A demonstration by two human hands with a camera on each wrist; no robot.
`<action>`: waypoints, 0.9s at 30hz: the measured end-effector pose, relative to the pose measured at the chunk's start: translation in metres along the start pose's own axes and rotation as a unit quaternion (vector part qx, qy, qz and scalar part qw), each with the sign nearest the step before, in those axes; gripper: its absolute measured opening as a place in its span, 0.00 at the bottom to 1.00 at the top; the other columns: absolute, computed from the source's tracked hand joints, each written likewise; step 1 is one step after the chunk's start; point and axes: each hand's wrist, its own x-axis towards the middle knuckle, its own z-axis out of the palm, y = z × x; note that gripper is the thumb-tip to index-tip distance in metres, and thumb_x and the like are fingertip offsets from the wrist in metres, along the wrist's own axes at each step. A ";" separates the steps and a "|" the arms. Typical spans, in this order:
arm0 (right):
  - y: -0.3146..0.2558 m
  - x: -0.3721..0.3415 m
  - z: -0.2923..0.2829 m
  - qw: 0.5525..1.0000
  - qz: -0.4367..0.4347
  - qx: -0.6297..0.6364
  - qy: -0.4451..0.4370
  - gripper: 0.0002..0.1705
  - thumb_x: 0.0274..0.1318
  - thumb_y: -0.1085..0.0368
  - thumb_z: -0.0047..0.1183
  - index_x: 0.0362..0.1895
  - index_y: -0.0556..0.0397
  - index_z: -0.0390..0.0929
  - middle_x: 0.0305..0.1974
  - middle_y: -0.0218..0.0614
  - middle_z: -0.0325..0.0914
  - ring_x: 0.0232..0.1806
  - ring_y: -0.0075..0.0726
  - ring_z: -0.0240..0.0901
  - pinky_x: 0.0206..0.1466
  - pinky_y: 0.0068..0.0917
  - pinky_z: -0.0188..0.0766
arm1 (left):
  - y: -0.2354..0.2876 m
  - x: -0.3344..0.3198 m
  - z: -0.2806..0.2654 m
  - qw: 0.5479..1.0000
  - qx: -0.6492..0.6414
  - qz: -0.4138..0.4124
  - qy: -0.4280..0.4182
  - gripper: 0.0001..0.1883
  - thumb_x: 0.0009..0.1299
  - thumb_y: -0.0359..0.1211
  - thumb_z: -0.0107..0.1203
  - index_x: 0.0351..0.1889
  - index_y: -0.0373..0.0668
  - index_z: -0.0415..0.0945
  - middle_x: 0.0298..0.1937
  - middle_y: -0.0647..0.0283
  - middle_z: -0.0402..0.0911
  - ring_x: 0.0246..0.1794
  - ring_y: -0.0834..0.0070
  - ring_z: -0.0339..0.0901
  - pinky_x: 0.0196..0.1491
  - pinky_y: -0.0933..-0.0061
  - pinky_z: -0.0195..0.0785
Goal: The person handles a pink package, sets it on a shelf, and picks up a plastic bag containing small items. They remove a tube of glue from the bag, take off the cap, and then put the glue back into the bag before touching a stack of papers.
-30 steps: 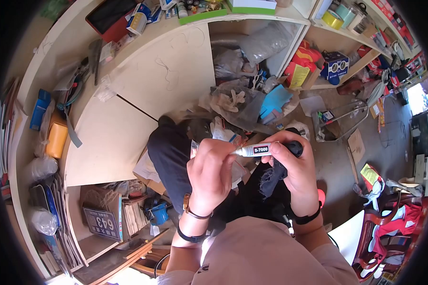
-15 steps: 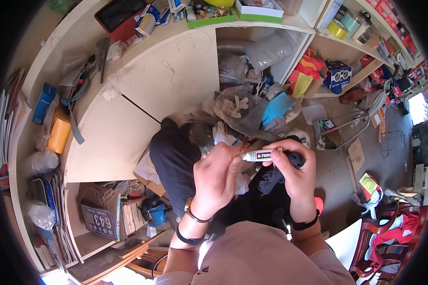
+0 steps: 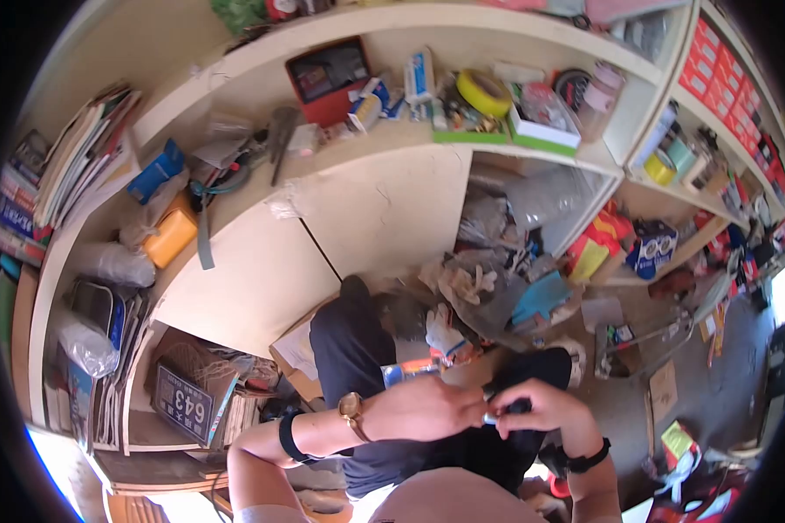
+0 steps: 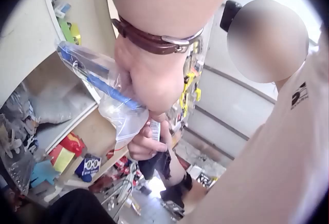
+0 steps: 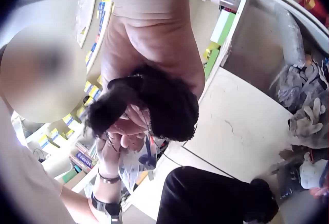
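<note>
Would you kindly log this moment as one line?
left hand: holds clear plastic bag | right hand: holds dark cloth and white tube | hands: close together

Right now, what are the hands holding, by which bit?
The right hand holds a tube near one end, plus bunched dark cloth against its palm; the left hand holds a clear bag, grip hidden.

Tube (image 3: 490, 420) now mostly hidden, left forearm (image 3: 320, 432) more crosswise
</note>
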 end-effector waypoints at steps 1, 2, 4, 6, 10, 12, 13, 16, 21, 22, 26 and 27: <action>0.007 0.003 0.003 0.999 0.040 0.010 -0.034 0.13 0.58 0.68 0.59 0.45 0.63 0.79 0.32 0.37 0.83 0.34 0.27 0.80 0.43 0.24 0.73 | 0.002 -0.003 0.004 1.000 -0.020 0.001 -0.007 0.12 0.68 0.36 0.52 0.46 0.41 0.73 0.32 0.64 0.70 0.23 0.70 0.76 0.22 0.69 0.66; 0.012 0.004 0.008 0.999 0.029 0.000 -0.025 0.14 0.57 0.65 0.61 0.44 0.62 0.80 0.31 0.36 0.83 0.32 0.25 0.78 0.40 0.24 0.72 | 0.003 -0.006 0.009 1.000 -0.019 -0.001 -0.019 0.11 0.68 0.36 0.52 0.44 0.41 0.72 0.32 0.63 0.70 0.24 0.69 0.76 0.22 0.68 0.66; 0.012 0.009 0.015 1.000 0.013 -0.020 -0.019 0.14 0.56 0.63 0.62 0.43 0.60 0.82 0.30 0.34 0.82 0.30 0.23 0.77 0.38 0.23 0.72 | 0.006 -0.009 0.010 0.999 -0.038 -0.026 -0.023 0.10 0.68 0.38 0.53 0.39 0.42 0.71 0.30 0.62 0.71 0.25 0.66 0.77 0.23 0.65 0.67; 0.008 0.009 0.019 0.997 0.019 -0.002 0.073 0.15 0.55 0.63 0.64 0.43 0.60 0.82 0.30 0.34 0.83 0.31 0.23 0.77 0.37 0.24 0.72 | 0.003 -0.012 0.013 0.998 -0.051 -0.040 0.019 0.10 0.68 0.38 0.53 0.38 0.42 0.71 0.30 0.63 0.71 0.25 0.65 0.77 0.24 0.64 0.67; 0.007 0.015 0.025 0.980 -0.061 -0.059 0.179 0.14 0.51 0.63 0.66 0.40 0.59 0.83 0.30 0.36 0.83 0.30 0.26 0.78 0.36 0.25 0.72 | 0.005 -0.011 0.019 0.983 -0.075 -0.155 0.067 0.10 0.72 0.40 0.51 0.36 0.44 0.72 0.26 0.59 0.73 0.24 0.60 0.76 0.26 0.61 0.67; 0.006 0.017 0.026 0.930 -0.107 -0.182 0.301 0.14 0.47 0.64 0.68 0.37 0.56 0.83 0.29 0.39 0.82 0.28 0.34 0.79 0.34 0.27 0.73 | 0.006 -0.005 0.013 0.959 -0.133 -0.210 0.139 0.12 0.75 0.41 0.48 0.38 0.44 0.76 0.21 0.54 0.73 0.24 0.55 0.75 0.27 0.59 0.67; 0.001 0.020 0.028 0.929 -0.108 -0.184 0.301 0.14 0.47 0.64 0.68 0.37 0.56 0.83 0.29 0.39 0.82 0.28 0.34 0.79 0.34 0.27 0.73 | 0.004 -0.003 0.018 0.959 -0.131 -0.209 0.141 0.12 0.75 0.41 0.48 0.38 0.44 0.76 0.21 0.54 0.73 0.24 0.55 0.75 0.27 0.59 0.67; -0.015 0.026 0.031 0.855 -0.154 -0.311 0.386 0.13 0.43 0.65 0.69 0.35 0.55 0.83 0.27 0.40 0.79 0.27 0.42 0.78 0.33 0.30 0.73 | -0.011 -0.002 0.035 0.923 -0.216 -0.265 0.179 0.14 0.73 0.44 0.50 0.44 0.45 0.77 0.23 0.52 0.75 0.25 0.53 0.75 0.28 0.59 0.68; -0.007 0.030 0.029 0.850 -0.143 -0.269 0.429 0.13 0.43 0.66 0.69 0.35 0.56 0.83 0.27 0.41 0.80 0.27 0.42 0.78 0.33 0.30 0.73 | -0.008 0.008 0.013 0.934 -0.120 -0.270 0.198 0.16 0.73 0.46 0.51 0.48 0.45 0.76 0.31 0.57 0.80 0.32 0.56 0.79 0.32 0.62 0.72; -0.004 0.030 0.028 0.850 -0.152 -0.271 0.425 0.13 0.43 0.66 0.69 0.35 0.56 0.83 0.27 0.41 0.80 0.27 0.42 0.78 0.33 0.30 0.73 | -0.010 0.008 0.014 0.935 -0.137 -0.262 0.197 0.15 0.71 0.44 0.52 0.49 0.46 0.74 0.34 0.61 0.80 0.34 0.60 0.80 0.30 0.64 0.72; -0.003 0.025 0.026 0.887 -0.110 -0.184 0.409 0.15 0.44 0.66 0.69 0.38 0.58 0.83 0.30 0.41 0.82 0.29 0.36 0.79 0.35 0.28 0.73 | -0.007 0.007 0.004 0.967 -0.053 -0.182 0.172 0.14 0.69 0.39 0.55 0.50 0.48 0.72 0.35 0.64 0.77 0.29 0.63 0.80 0.26 0.67 0.70; -0.003 0.023 0.025 0.892 -0.116 -0.192 0.394 0.16 0.44 0.66 0.69 0.39 0.58 0.83 0.31 0.41 0.82 0.30 0.34 0.80 0.35 0.27 0.73 | -0.008 0.005 0.006 0.966 -0.052 -0.183 0.173 0.14 0.69 0.39 0.55 0.50 0.48 0.72 0.35 0.64 0.77 0.29 0.63 0.80 0.26 0.67 0.70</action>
